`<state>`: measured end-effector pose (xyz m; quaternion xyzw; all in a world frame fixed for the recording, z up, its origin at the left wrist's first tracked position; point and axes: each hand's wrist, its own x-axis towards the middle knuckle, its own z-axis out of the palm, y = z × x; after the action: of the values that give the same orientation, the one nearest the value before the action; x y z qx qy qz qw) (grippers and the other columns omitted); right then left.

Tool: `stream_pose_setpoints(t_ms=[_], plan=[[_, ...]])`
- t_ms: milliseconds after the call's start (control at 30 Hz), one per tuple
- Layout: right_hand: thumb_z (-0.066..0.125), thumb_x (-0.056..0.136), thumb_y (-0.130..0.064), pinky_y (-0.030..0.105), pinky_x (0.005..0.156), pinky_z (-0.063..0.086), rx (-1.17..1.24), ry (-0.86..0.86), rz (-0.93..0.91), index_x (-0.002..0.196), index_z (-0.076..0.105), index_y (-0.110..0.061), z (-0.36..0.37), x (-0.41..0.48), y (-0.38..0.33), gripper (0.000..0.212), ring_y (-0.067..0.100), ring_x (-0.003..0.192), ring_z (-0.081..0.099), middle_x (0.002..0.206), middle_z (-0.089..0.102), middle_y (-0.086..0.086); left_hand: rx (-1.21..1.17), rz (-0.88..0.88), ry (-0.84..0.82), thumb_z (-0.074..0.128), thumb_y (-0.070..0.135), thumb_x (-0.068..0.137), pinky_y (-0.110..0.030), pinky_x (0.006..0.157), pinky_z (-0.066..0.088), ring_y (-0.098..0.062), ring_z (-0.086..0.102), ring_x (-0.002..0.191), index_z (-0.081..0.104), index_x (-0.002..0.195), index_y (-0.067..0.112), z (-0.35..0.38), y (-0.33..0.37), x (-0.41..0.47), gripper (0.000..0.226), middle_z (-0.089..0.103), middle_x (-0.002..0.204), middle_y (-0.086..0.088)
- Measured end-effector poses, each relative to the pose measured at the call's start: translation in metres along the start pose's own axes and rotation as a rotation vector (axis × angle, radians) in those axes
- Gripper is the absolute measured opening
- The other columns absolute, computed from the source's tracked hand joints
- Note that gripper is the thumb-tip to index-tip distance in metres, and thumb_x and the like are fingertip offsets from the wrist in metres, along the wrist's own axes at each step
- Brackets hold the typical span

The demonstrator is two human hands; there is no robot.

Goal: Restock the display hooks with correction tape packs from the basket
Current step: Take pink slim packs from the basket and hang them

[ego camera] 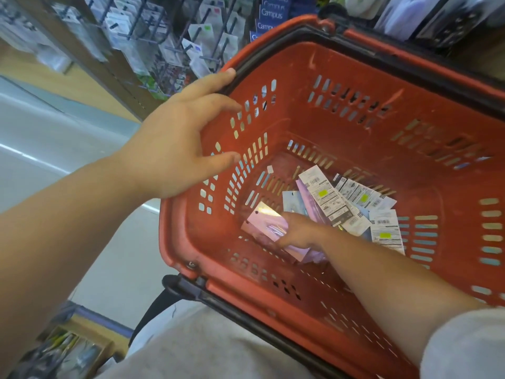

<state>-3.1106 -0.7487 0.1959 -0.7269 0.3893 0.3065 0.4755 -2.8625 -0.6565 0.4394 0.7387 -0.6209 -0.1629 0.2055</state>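
Red basket (300,86), tape packs (325,198) inside

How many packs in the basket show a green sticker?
3: the middle pack, the pack right of it, and the nearest pack. More may lie hidden underneath.

Bright, even light leaves soft shadow beneath the right hand's fingers (293,218), glare streaks the floor (27,154) beside the left hand (175,149), and racks (153,31) beyond its fingertips (218,77) smear with blur and wide-angle bowing.
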Motion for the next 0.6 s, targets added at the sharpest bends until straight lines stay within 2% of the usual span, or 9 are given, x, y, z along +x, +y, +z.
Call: stream_pose_setpoints(t_ms=[100,200,367,500,533,600], plan=[[0.091,0.067,-0.030,0.031,0.086,0.052,-0.028,0.002,-0.037,0.130,0.053,-0.023,0.002,0.003,-0.003,0.073,0.022,0.104,0.062,0.115,0.065,-0.002,0.018,0.000,-0.004,0.074,0.046,0.079,-0.025,0.119,0.031,-0.006,0.034,0.150,0.062,0.141,0.017,0.000,0.000,0.000,0.070,0.032,0.170,0.001],[0.094,0.061,-0.037,0.034,0.090,0.054,-0.052,0.042,-0.061,0.130,0.055,-0.024,0.005,0.008,-0.003,0.081,0.021,0.104,0.063,0.117,0.066,-0.001,0.043,-0.002,-0.009,0.074,0.047,0.079,-0.024,0.120,0.030,-0.012,0.035,0.153,0.061,0.142,0.017,0.001,-0.001,0.000,0.071,0.031,0.170,0.001],[0.088,0.066,-0.028,0.033,0.080,0.058,-0.010,0.077,-0.103,0.123,0.059,-0.024,0.007,0.007,-0.003,0.064,0.020,0.094,0.066,0.107,0.067,-0.001,0.056,-0.010,-0.012,0.073,0.048,0.079,-0.030,0.121,0.033,-0.013,0.035,0.153,0.060,0.143,0.019,0.001,0.000,-0.001,0.072,0.030,0.171,0.003],[0.086,0.071,-0.023,0.023,0.065,0.047,0.106,0.085,-0.149,0.127,0.055,-0.024,-0.009,-0.002,-0.006,0.064,0.007,0.079,0.059,0.099,0.065,-0.008,0.050,-0.007,-0.021,0.073,0.046,0.079,-0.029,0.121,0.032,-0.015,0.034,0.154,0.061,0.142,0.018,0.000,0.002,-0.001,0.071,0.030,0.171,0.001],[0.086,0.073,-0.024,0.022,0.064,0.044,0.127,0.100,-0.152,0.124,0.054,-0.025,-0.016,-0.007,-0.009,0.061,0.005,0.078,0.058,0.095,0.061,-0.012,0.051,-0.001,-0.023,0.074,0.046,0.078,-0.031,0.122,0.032,-0.017,0.035,0.154,0.061,0.142,0.017,0.000,0.002,-0.001,0.071,0.030,0.171,0.000],[0.087,0.073,-0.024,0.025,0.072,0.050,0.195,0.139,-0.164,0.126,0.056,-0.026,-0.033,-0.021,-0.017,0.061,0.011,0.092,0.062,0.099,0.059,-0.008,0.068,0.008,-0.030,0.074,0.048,0.078,-0.038,0.123,0.035,-0.021,0.037,0.153,0.061,0.142,0.018,0.001,0.000,-0.001,0.072,0.030,0.171,0.000]])
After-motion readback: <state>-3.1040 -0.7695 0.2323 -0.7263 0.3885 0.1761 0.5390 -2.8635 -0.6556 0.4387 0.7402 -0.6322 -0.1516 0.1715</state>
